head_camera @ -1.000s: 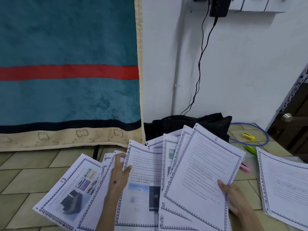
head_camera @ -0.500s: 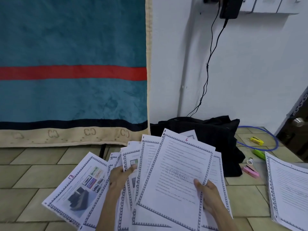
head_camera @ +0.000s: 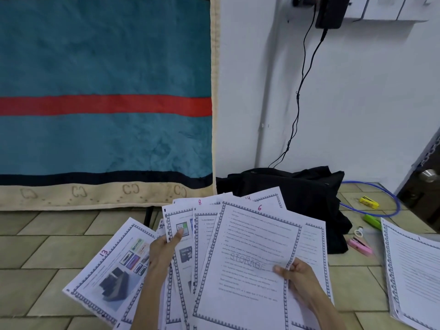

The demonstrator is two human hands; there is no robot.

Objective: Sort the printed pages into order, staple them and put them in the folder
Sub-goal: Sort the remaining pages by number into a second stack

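1. My left hand pinched the fanned pages above the floor.
2. My right hand gripped page 6; best to slide it gently, keeping numbers visible.

fanned pages left, stacked pages right

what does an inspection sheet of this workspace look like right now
surface: tiled floor.
job's things: fanned pages in both hands, page 6 in front, page 13 at left; separate paper stack lies at right; pink stapler on floor; folder not seen.
clutter: black bag, yellow item, green item.
grippers: left hand and right hand hold pages.
cables: black cable down wall, blue cable looped on floor.
surroundings: teal blanket, white wall.
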